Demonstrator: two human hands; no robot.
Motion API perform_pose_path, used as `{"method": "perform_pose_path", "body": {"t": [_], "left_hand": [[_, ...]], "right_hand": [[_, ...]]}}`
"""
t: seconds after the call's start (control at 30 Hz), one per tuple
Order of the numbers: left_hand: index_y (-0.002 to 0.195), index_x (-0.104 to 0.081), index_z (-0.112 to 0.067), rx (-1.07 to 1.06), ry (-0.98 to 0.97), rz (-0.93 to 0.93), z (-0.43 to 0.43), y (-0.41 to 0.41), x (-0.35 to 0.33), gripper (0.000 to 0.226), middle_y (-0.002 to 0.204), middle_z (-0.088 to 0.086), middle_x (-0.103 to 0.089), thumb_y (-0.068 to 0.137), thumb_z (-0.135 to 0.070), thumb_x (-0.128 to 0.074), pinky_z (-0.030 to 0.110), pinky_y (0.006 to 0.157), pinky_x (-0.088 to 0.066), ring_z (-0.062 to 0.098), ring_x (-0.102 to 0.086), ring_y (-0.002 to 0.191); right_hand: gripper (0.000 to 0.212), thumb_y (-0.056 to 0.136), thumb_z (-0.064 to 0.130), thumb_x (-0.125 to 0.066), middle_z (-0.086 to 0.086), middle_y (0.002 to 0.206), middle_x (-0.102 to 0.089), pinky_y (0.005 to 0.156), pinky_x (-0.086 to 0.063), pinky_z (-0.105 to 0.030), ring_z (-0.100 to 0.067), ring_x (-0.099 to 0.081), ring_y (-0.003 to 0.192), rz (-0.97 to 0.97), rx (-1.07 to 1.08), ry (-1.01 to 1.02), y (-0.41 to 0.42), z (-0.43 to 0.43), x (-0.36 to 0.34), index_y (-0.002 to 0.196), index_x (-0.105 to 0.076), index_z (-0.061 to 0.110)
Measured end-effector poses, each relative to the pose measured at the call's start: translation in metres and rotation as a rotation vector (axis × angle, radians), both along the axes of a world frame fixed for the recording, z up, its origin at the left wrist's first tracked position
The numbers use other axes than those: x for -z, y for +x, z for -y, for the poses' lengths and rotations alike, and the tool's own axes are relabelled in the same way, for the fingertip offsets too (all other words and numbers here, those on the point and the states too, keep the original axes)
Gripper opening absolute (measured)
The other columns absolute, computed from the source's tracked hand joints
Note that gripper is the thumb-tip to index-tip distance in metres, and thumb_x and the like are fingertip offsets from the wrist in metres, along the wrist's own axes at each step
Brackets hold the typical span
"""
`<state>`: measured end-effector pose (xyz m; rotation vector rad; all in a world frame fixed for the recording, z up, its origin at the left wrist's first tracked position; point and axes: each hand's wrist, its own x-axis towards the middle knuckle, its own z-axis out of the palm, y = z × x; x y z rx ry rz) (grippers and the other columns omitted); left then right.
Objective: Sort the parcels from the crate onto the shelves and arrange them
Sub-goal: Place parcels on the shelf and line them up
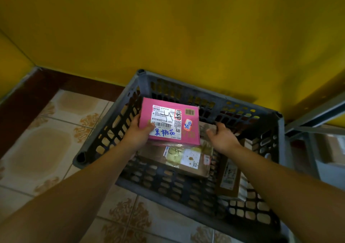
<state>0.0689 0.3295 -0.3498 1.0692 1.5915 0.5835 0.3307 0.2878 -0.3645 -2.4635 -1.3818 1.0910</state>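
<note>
Currently left hand (139, 130) grips pink parcel (169, 121) by its edge, thumb on label, lifted above crate (186, 183) for label reading, likely. Right hand (223, 136) hovers beside it, fingers loosely spread, holding nothing; brown boxes (177, 158) remain below.

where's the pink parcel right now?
Head view, centre: the pink parcel is gripped by the left hand over the dark crate, just above a taped brown parcel.

Pink parcel (169, 123) in left hand (139, 130) above crate (186, 192)
</note>
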Motion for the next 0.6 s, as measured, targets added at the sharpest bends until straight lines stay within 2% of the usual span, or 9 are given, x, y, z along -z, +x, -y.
{"method": "perform_pose_path", "body": {"t": [0.07,0.17,0.23,0.27,0.33,0.4,0.43,0.5,0.6], "left_hand": [[0.147,-0.032,-0.022,0.003,-0.073,0.024,0.002,0.004,0.0,0.057,0.133,0.007,-0.057,0.096,-0.024,-0.057,0.032,0.081,-0.05,0.019,-0.058,0.1],[0.142,-0.037,-0.018,0.022,-0.198,0.006,0.003,0.007,0.007,0.054,0.129,0.008,-0.059,0.094,-0.023,-0.062,0.039,0.089,-0.049,0.022,-0.059,0.099],[0.143,-0.033,-0.016,0.081,-0.186,-0.069,0.002,0.006,0.011,0.072,0.128,0.009,-0.06,0.085,-0.021,-0.073,0.04,0.092,-0.05,0.025,-0.06,0.105],[0.146,-0.026,-0.017,0.104,-0.123,-0.108,0.0,0.005,0.013,0.09,0.131,0.01,-0.057,0.076,-0.023,-0.082,0.038,0.093,-0.049,0.026,-0.059,0.112],[0.152,-0.005,-0.03,0.272,0.015,-0.32,-0.009,0.004,0.018,0.128,0.153,0.012,-0.032,0.059,-0.045,-0.09,0.044,0.108,-0.039,0.03,-0.038,0.137],[0.153,0.006,-0.035,0.539,0.118,-0.609,-0.01,0.006,0.015,0.126,0.162,0.006,0.009,0.065,-0.059,-0.081,0.05,0.118,-0.016,0.03,0.002,0.149],[0.153,0.006,-0.035,0.639,0.146,-0.705,-0.01,0.007,0.015,0.12,0.161,0.001,0.018,0.07,-0.063,-0.075,0.054,0.118,-0.01,0.03,0.013,0.148],[0.154,0.004,-0.035,0.718,0.139,-0.778,-0.011,0.009,0.013,0.114,0.162,0.0,0.016,0.072,-0.07,-0.067,0.058,0.117,-0.009,0.029,0.016,0.147],[0.153,0.003,-0.035,0.72,0.121,-0.802,-0.011,0.009,0.016,0.119,0.16,0.01,0.003,0.066,-0.076,-0.066,0.054,0.117,-0.015,0.035,0.002,0.147]], "right_hand": [[0.068,0.098,0.049,-0.05,-0.016,0.151,-0.037,0.11,-0.037,-0.044,-0.037,-0.037,0.137,0.102,-0.076,-0.044,0.003,0.011,0.0,0.153,-0.026,0.018],[0.069,0.095,0.051,-0.052,-0.016,0.153,-0.032,0.115,-0.028,-0.044,-0.037,-0.026,0.141,0.292,-0.21,-0.073,0.007,0.022,-0.003,0.15,-0.029,0.018],[0.069,0.093,0.053,-0.05,-0.015,0.155,-0.026,0.118,-0.023,-0.047,-0.038,-0.019,0.144,0.36,-0.218,-0.108,0.011,0.029,-0.003,0.15,-0.029,0.019],[0.07,0.093,0.053,-0.05,-0.015,0.158,-0.022,0.119,-0.02,-0.049,-0.039,-0.015,0.146,0.38,-0.213,-0.135,0.012,0.033,-0.002,0.15,-0.027,0.02],[0.074,0.094,0.054,-0.051,-0.015,0.161,-0.012,0.119,-0.017,-0.051,-0.043,-0.009,0.148,0.393,-0.19,-0.184,0.014,0.041,0.0,0.154,-0.021,0.022],[0.079,0.093,0.051,-0.055,-0.012,0.163,-0.006,0.117,-0.022,-0.052,-0.045,-0.009,0.147,0.34,-0.122,-0.229,0.016,0.048,0.002,0.156,-0.016,0.024],[0.079,0.093,0.05,-0.057,-0.01,0.164,-0.005,0.115,-0.026,-0.051,-0.045,-0.012,0.147,0.302,-0.087,-0.238,0.017,0.05,0.003,0.156,-0.016,0.025],[0.08,0.092,0.048,-0.058,-0.01,0.163,-0.007,0.112,-0.033,-0.049,-0.045,-0.019,0.145,0.249,-0.052,-0.253,0.019,0.055,0.007,0.156,-0.015,0.025],[0.082,0.093,0.047,-0.059,-0.013,0.162,-0.011,0.111,-0.035,-0.046,-0.045,-0.022,0.144,0.245,-0.063,-0.261,0.018,0.058,0.009,0.157,-0.013,0.024]]}}
